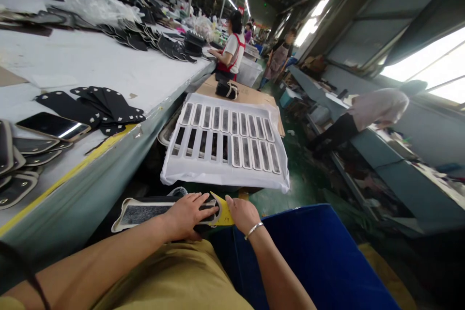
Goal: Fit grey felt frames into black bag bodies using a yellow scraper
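My left hand [187, 215] lies with fingers stretched across the right part of a long grey strip [143, 213] with a pale raised border. The strip sits lengthwise in front of my body, over something dark. My right hand [243, 214] is closed on a flat yellow piece [223, 210], its thumb on top. The yellow piece meets the right end of the strip, beside my left fingertips. Its exact kind does not show, and my fingers under it are hidden.
Beyond my hands, a white-covered tray [225, 174] carries rows of similar strips, with several bare slots at front left. The white worktable [72, 60] at left bears black pieces [101, 106] and a phone [54, 126]. A blue panel [308, 247] stands at right. Several people work farther off.
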Tool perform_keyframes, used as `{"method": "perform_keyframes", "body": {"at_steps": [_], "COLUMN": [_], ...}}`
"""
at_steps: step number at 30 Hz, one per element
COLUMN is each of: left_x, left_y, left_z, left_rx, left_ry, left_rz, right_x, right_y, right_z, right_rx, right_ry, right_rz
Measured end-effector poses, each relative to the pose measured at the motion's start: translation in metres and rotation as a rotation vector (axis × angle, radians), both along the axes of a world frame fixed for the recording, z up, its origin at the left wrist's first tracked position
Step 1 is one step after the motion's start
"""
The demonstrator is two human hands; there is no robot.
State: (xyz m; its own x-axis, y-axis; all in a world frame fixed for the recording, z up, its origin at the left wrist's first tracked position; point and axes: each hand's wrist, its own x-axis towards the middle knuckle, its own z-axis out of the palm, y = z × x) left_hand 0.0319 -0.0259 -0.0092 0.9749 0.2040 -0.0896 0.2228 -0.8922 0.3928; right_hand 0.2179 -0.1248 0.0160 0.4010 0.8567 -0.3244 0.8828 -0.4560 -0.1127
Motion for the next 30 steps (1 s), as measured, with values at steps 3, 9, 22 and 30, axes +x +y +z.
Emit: {"method": "perform_keyframes", "body": {"at_steps": [3,9,22,30], "left_x": [-0.004,0.020,0.041,0.048], "left_y": [0.020,0.063,0.070,0.068], "left_z": [0.006,0.021,-0.015,-0.020], "left_rx": [-0.291,-0.825,-1.686,-1.659], "left_ry": [-0.042,0.103,0.229,0.281], "left_rz": [-0.034,0.090,0.317,0.421], "right_x": [-0.009,-0.020,-0.032,-0.032], "right_y": [0.007,0.018,0.022,0.023], "right_z": [0.006,0.006,0.001,0.001], "right_rx": [-0.009,-0.019,-0.024,-0.017], "right_ry": [-0.056,-0.110,-0.257,-0.288], "right_rz": [-0.001,-0.007,-0.051,0.026]}}
